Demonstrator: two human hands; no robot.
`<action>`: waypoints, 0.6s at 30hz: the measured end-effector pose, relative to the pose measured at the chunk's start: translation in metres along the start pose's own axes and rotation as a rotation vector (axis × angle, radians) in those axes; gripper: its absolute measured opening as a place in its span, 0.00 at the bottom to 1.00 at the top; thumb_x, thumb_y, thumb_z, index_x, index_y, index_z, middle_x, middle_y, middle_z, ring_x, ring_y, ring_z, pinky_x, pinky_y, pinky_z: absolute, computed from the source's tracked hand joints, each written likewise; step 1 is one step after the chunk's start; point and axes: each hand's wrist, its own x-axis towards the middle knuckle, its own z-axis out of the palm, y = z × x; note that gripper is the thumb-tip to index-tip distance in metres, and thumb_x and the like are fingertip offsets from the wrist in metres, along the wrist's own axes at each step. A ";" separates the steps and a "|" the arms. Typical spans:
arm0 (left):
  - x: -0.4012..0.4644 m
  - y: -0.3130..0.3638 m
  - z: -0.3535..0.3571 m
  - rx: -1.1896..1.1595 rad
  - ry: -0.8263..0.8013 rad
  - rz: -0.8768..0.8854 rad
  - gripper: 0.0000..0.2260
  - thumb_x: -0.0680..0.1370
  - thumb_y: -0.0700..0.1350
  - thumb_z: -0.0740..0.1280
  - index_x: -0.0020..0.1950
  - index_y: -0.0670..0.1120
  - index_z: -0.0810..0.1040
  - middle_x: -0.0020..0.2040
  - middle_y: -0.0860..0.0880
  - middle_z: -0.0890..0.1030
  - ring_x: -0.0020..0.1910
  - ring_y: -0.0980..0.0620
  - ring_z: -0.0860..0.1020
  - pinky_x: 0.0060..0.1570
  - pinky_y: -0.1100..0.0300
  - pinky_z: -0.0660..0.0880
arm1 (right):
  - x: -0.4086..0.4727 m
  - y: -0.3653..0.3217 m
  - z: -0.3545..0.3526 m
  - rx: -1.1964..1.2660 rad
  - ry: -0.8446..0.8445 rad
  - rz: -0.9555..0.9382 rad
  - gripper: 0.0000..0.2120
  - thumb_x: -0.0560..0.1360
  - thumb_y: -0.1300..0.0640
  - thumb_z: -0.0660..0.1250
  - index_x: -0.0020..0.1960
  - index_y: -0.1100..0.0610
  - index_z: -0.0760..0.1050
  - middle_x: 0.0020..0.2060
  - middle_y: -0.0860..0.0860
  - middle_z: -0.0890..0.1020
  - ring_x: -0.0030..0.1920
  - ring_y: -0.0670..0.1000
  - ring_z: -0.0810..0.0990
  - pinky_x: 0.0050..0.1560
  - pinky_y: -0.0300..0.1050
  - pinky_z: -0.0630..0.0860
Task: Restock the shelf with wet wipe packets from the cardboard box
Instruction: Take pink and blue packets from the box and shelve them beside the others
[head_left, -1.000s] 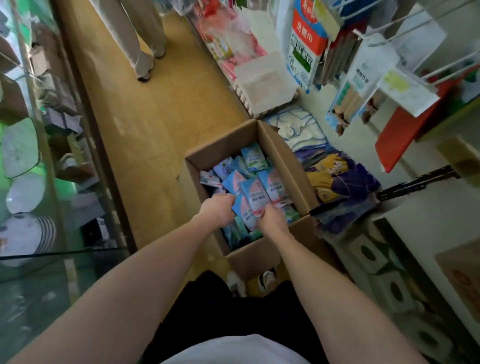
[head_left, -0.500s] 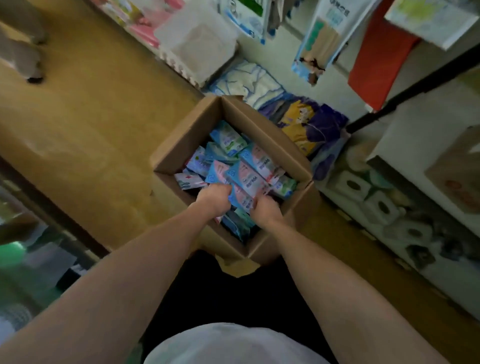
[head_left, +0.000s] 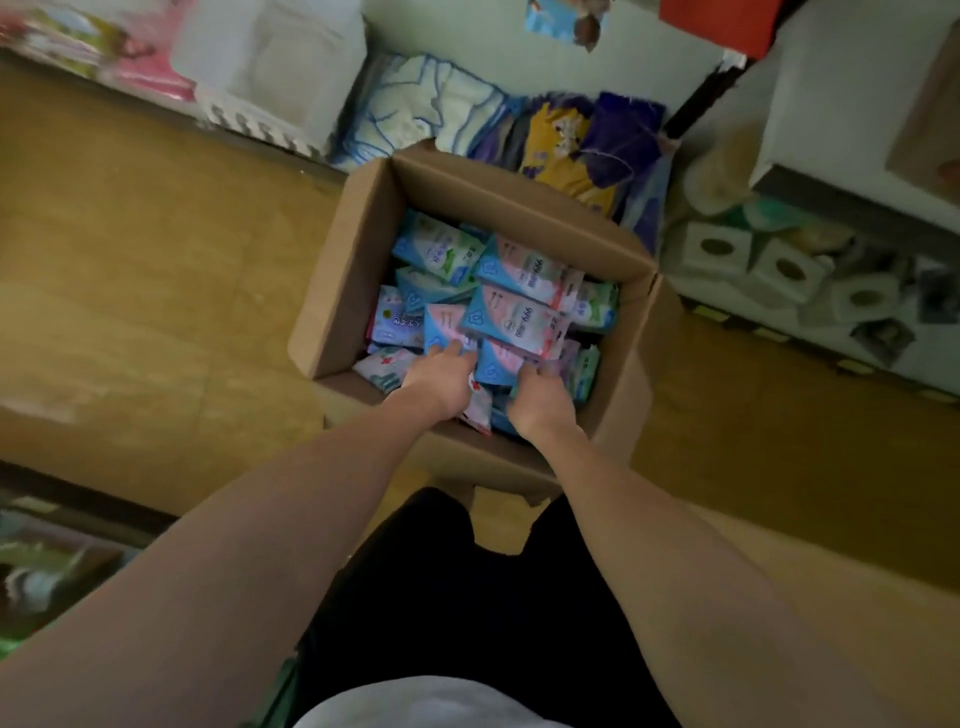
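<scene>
An open cardboard box (head_left: 343, 270) stands on the floor, filled with several blue, pink and green wet wipe packets (head_left: 519, 317). Both of my hands reach into its near side. My left hand (head_left: 441, 382) lies over a blue and pink packet (head_left: 441, 332) with its fingers bent onto the near edge. My right hand (head_left: 540, 397) curls its fingers round the blue packets (head_left: 493, 364) lying between the two hands. The fingertips of both hands are partly hidden among the packets.
Shelving runs along the far and right sides. Folded cloths (head_left: 415, 114) and purple and yellow packs (head_left: 582, 140) sit low behind the box, and toilet roll packs (head_left: 779, 265) sit at the right. A white foam mat pack (head_left: 270, 67) leans at the back left. Wooden floor (head_left: 156, 270) lies to the left.
The view has tilted down and moved closer to the box. Both hands stay in the box's near side among the packets, and my left hand's fingers have stretched further forward.
</scene>
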 end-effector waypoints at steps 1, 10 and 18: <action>0.003 0.001 0.000 0.014 0.001 0.008 0.19 0.79 0.39 0.62 0.71 0.45 0.67 0.69 0.41 0.65 0.66 0.37 0.66 0.61 0.42 0.71 | 0.001 0.000 -0.002 0.022 0.053 0.007 0.23 0.79 0.57 0.65 0.72 0.60 0.65 0.69 0.60 0.68 0.67 0.61 0.69 0.62 0.54 0.73; 0.024 -0.007 -0.002 -0.036 0.020 -0.067 0.24 0.77 0.35 0.63 0.72 0.44 0.64 0.70 0.40 0.63 0.60 0.36 0.73 0.50 0.48 0.72 | 0.019 -0.009 -0.033 0.033 0.282 -0.057 0.25 0.79 0.53 0.66 0.71 0.62 0.65 0.69 0.63 0.69 0.70 0.64 0.66 0.66 0.56 0.69; 0.048 -0.018 -0.013 0.139 0.232 -0.026 0.24 0.74 0.37 0.64 0.70 0.44 0.66 0.69 0.41 0.65 0.68 0.40 0.64 0.66 0.46 0.65 | 0.056 -0.026 -0.039 -0.157 0.248 -0.110 0.30 0.73 0.44 0.71 0.67 0.59 0.68 0.64 0.60 0.70 0.66 0.62 0.67 0.66 0.59 0.66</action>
